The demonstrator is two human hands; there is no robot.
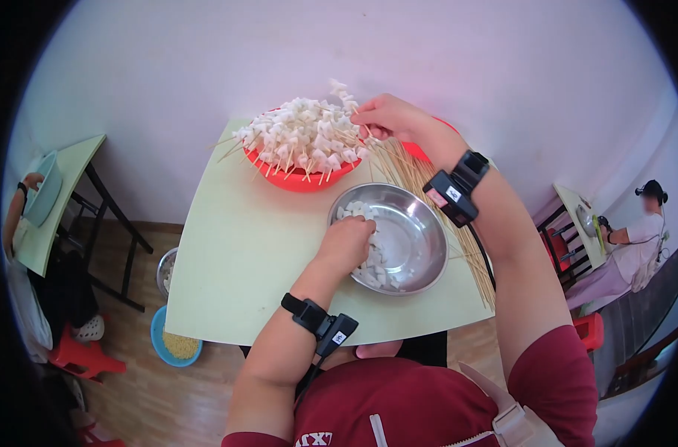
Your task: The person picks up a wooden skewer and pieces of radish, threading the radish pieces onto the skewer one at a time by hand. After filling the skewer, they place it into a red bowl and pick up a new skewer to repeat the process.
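Maroon sleeves (555,372) flank 2 bare forearms: the left one angles up toward 1 o'clock, its hand (346,244) palm down with bent fingers among white pieces (376,264) at the 9 o'clock side of the steel bowl (421,238), though whether it grips one I cannot tell. Reaching toward 11 o'clock, the right arm ends in a hand (390,119) with fingertips pinched together on 1 loaded skewer (343,93), at the 2 o'clock side of the heaped red bowl (298,181). Loose sticks (469,238) lie toward 3 o'clock on the pale green worktop (235,253).
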